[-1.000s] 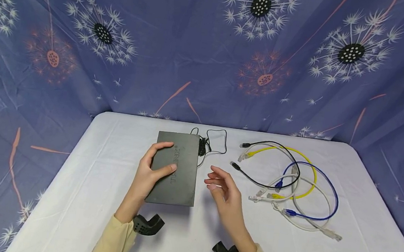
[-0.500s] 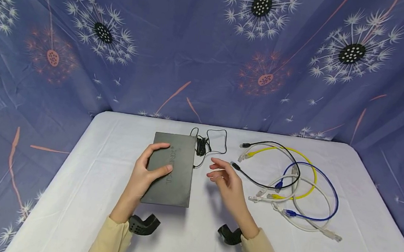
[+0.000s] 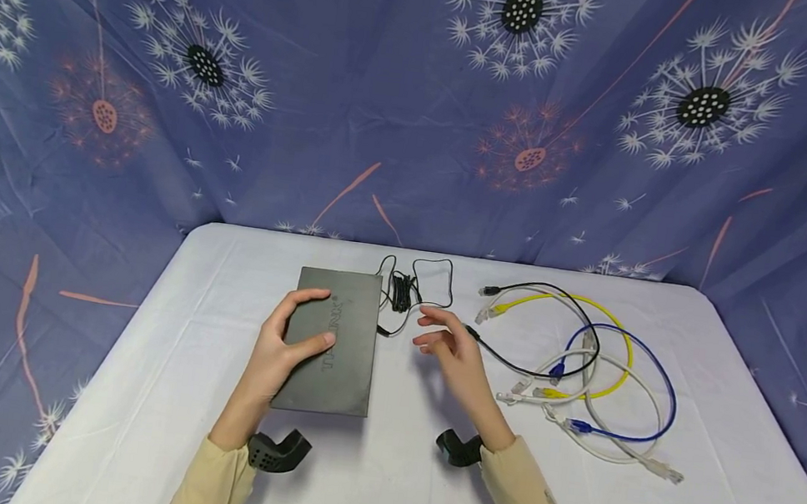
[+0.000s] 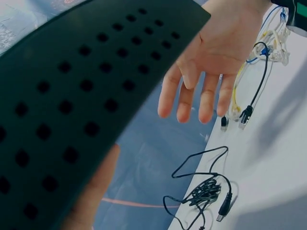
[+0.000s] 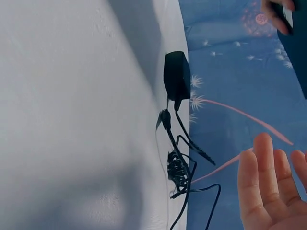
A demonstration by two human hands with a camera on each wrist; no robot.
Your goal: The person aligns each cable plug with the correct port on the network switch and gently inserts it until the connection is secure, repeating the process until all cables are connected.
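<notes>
My left hand [image 3: 268, 357] grips a dark grey TP-LINK network switch [image 3: 351, 355] by its left side, with the thumb and one finger on top. In the left wrist view the switch [image 4: 72, 91] shows rows of vent holes and hides most of that hand. To the right of the switch, my right hand [image 3: 463, 364] hovers, its fingers relaxed and holding nothing; the right wrist view shows its fingers [image 5: 271, 187] apart from everything. A black power cord [image 3: 402, 292] lies bundled behind, between the hands. Its plug [image 3: 383, 331] shows beside the switch.
Several network cables, among them black, yellow [image 3: 623, 338], blue [image 3: 673, 386] and white ones, lie looped at the right of the white table [image 3: 154, 373]. A black power adapter [image 5: 176, 75] stands near the table's far edge. A patterned blue cloth [image 3: 362, 96] hangs behind.
My left hand has moved the switch left and slightly towards me, uncovering the cord's plug. My right hand has shifted slightly away from me, its fingers still relaxed.
</notes>
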